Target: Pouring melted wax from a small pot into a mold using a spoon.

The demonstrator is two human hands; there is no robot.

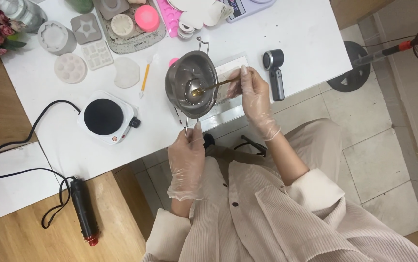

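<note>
My left hand (186, 162), in a clear thin glove, has its grip closed on the wire handle of the small grey metal melting pot (192, 83), fingers pinched at the handle's near end, just off the worktop edge. The pot hangs tilted above the white worktop (296, 39), over a clear flat tray (228, 68) that it partly hides.

My right hand (254, 94), gloved the same, has its grip closed on the slim brass-coloured spoon (211, 87), thumb and fingertips around the far end of the stem. The spoon's bowl sits inside the pot, low against the bottom, with a little yellowish liquid around it.

Around the pot:
- Left of it, a small white electric hotplate with a round black top (106, 117), its black cord running off the worktop's left side.
- Right of it, a grey handheld device with a round dark lens end (274, 73), lying flat, near my right hand but apart from it.
- Behind it, a yellow-handled tool with a white tip (145, 76), and several pale grey silicone moulds (84, 53) grouped together.
- Far back, a round pink object (147, 18) on a grey tray.
- On the lower wooden surface to my left, a black stick-shaped appliance with a red end (84, 211).
</note>
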